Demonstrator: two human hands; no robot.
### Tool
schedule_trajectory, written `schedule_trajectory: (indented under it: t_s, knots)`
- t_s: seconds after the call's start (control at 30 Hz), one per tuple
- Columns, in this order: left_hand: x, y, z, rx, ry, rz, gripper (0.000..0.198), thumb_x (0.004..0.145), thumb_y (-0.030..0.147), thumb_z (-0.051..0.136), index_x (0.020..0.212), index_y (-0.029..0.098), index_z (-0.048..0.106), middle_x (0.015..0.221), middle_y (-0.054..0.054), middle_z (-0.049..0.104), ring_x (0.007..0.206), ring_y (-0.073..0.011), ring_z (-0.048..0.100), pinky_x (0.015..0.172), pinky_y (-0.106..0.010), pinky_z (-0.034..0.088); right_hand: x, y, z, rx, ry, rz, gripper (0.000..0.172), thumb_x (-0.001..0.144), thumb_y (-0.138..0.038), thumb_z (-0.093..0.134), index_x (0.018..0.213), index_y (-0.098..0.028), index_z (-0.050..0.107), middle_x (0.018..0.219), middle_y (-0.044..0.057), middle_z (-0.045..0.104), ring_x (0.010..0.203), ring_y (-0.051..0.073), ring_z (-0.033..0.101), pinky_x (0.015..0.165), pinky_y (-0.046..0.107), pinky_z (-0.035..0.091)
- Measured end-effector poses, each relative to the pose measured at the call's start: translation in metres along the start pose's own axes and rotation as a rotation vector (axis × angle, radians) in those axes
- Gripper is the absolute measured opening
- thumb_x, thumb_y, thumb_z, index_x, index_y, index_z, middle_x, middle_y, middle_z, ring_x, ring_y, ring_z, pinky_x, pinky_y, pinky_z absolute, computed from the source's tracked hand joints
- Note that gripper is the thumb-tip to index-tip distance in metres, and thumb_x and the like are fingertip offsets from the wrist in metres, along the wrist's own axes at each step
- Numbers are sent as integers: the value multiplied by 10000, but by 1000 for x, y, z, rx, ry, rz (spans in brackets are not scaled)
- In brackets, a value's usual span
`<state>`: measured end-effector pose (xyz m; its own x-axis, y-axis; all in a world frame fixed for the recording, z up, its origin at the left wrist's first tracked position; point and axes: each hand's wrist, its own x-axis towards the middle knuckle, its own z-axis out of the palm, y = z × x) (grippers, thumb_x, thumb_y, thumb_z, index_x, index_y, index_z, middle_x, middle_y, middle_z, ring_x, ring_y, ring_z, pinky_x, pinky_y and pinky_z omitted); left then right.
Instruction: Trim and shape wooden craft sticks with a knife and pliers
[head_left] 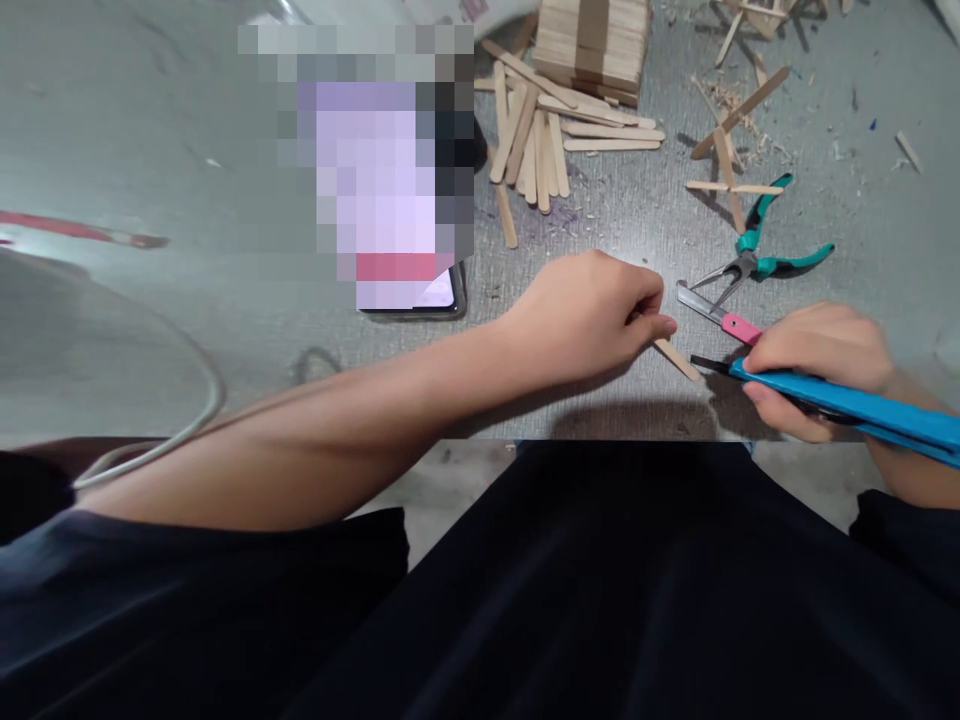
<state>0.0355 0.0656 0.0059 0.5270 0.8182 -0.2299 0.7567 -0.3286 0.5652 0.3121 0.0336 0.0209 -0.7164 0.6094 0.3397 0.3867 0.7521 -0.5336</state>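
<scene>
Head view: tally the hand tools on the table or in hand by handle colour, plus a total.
Teal pliers: 1, lying on the table.
Pink-handled cutter: 1, lying beside the right hand.
Blue tool: 1, gripped in the right hand.
Total: 3. The left hand pinches a wooden stick, not counted.

The left hand [600,315] is knuckles up, thumb and forefinger pinched together at its right edge, and its bare forearm stretches back to the lower left. Just right of it, the right hand [817,365] is curled in a closed grip.
</scene>
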Motion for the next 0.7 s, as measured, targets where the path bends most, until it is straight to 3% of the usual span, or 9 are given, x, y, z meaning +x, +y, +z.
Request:
schedule_trajectory:
  t_s: [0.13, 0.37, 0.57, 0.7]
  knots:
    - [1, -2, -2, 14, -11, -6, 263, 975, 424, 697, 820, 216, 744, 727, -24, 705, 728, -205, 660, 707, -336, 414, 2, -1, 8, -53, 124, -156, 179, 913, -273, 744, 1072, -345, 702, 754, -51, 781, 612, 190, 754, 554, 343, 629]
    - [0, 1, -3, 48, -34, -32, 302, 992, 461, 662, 853, 211, 760, 745, -38, 705, 814, -246, 703, 741, -345, 437, 0, -5, 28, -115, 236, -173, 223, 874, -236, 777, 1081, -285, 710, 737, -47, 786, 589, 179, 757, 561, 308, 632]
    - [0, 2, 1, 75, -16, -41, 313, 1006, 474, 640, 896, 210, 767, 781, -52, 712, 878, -274, 720, 814, -370, 464, 2, -8, 28, -144, 173, -240, 179, 907, -211, 779, 1051, -286, 703, 727, -63, 783, 579, 143, 745, 567, 266, 626]
    - [-1, 1, 2, 61, -10, -47, 319, 1010, 478, 619, 888, 215, 752, 788, -55, 716, 870, -272, 711, 805, -374, 461, 3, -8, 28, -164, 200, -232, 178, 912, -217, 764, 1061, -294, 705, 715, -59, 779, 562, 154, 734, 545, 281, 622]
